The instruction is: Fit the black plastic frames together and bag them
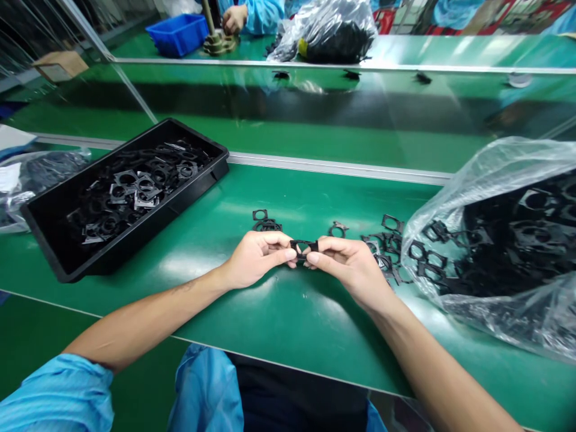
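Observation:
Between my two hands, a small black plastic frame with a round hole [304,243] is held just above the green table. My left hand [257,259] pinches its left end between thumb and fingers. The right end is gripped the same way by my right hand [350,264]. Just behind my left hand lies a small pile of similar black frames [266,225]. One loose frame [338,228] sits behind my right hand, and several more frames [381,245] are scattered to its right.
A black tray [67,237] with many frames stands on the left. On the right lies an open clear plastic bag [450,204] full of black frames. Beyond a metal rail [337,167] are a blue bin [177,35], another filled bag [333,33] and a co-worker's hand [234,19].

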### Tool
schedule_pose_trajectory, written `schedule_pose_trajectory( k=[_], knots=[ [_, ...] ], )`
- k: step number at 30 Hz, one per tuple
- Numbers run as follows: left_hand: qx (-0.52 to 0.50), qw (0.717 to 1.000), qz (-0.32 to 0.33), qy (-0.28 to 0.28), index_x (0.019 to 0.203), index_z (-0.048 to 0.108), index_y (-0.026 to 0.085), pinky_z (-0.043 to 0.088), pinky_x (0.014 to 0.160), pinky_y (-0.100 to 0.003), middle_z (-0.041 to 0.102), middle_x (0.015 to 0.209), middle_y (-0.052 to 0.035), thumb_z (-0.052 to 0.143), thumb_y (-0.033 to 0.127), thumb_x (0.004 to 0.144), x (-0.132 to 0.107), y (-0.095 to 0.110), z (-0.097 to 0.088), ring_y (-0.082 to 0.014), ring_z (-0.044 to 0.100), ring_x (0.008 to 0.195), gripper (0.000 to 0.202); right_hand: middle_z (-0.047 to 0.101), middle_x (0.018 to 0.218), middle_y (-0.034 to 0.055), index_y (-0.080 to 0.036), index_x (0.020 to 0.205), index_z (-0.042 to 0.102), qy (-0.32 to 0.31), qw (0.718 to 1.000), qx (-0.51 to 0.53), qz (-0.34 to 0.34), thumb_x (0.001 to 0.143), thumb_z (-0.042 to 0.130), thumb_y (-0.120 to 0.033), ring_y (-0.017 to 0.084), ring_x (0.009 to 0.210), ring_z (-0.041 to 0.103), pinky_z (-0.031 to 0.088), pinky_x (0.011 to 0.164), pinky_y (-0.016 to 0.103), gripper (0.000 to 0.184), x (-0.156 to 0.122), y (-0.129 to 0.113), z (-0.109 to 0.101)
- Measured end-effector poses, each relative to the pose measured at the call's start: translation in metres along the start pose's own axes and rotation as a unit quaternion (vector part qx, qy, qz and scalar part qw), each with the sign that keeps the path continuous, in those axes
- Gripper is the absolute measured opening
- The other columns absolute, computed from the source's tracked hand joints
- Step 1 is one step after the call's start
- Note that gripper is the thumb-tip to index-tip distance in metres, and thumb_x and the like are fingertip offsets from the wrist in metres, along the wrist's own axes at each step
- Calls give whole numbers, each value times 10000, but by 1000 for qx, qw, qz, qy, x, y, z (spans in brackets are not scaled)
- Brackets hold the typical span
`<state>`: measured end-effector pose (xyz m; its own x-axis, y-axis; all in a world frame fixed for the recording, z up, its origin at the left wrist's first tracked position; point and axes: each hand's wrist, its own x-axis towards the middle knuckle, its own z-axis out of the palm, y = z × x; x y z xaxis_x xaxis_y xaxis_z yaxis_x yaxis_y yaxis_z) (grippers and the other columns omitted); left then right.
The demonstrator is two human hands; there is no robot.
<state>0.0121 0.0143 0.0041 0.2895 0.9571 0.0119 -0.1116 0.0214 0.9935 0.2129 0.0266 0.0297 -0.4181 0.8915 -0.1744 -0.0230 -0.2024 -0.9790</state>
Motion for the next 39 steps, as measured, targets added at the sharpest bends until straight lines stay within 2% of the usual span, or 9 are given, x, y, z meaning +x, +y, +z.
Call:
schedule_pose_trajectory(
  k=[4,9,17,24,29,31,37,39],
  knots=[
    [2,1000,2,-4,776,733,130,607,669,-274,751,740,-72,801,515,797,0,1,0,-166,714,663,392,693,676,15,-183,670,704,-15,999,28,20,643,906,-532,148,636,623,555,705,312,403,0,1,0],
    [18,1000,4,14,765,734,135,592,643,-259,735,699,-60,794,538,793,-1,1,0,-160,698,645,409,698,691,9,-192,685,715,12,1000,23,7,627,918,-528,152,646,643,568,712,312,397,-1,-1,2],
    [21,999,1,32,760,715,143,585,691,-274,739,761,-55,832,493,759,1,-4,-3,-163,695,699,369,664,650,9,-184,644,702,10,999,-33,-10,685,864,-581,151,633,604,521,665,291,431,-1,-3,2],
    [12,999,-21,-39,798,748,143,592,712,-292,748,769,-66,827,461,779,0,0,-5,-180,718,725,329,722,686,43,-181,630,704,-12,998,-55,-27,780,796,-578,181,686,651,520,703,309,434,-2,-1,0],
    [-9,999,-26,19,815,736,135,603,730,-279,759,785,-58,868,450,730,2,-3,-4,-165,725,719,351,659,632,13,-176,628,704,3,996,-81,-34,771,798,-596,147,612,575,474,632,286,454,0,4,-1],
    [-20,999,-25,27,850,746,132,616,748,-291,769,802,-60,874,443,725,2,-3,-4,-174,741,734,359,651,629,9,-174,626,702,-4,997,-76,-29,762,806,-596,140,606,568,473,623,282,456,1,6,0],
    [-43,998,-47,-5,850,751,107,625,744,-288,777,779,-66,881,397,728,3,0,-7,-181,753,735,341,764,860,45,-199,910,795,-2,999,-11,-31,763,840,-479,179,760,685,561,758,321,319,1,6,2],
    [-48,998,-51,-10,845,751,104,620,731,-275,776,772,-65,887,384,723,3,1,-7,-174,749,725,335,766,876,51,-202,922,806,-5,999,-11,-37,779,832,-458,187,785,698,574,792,335,293,1,6,2]
  ],
)
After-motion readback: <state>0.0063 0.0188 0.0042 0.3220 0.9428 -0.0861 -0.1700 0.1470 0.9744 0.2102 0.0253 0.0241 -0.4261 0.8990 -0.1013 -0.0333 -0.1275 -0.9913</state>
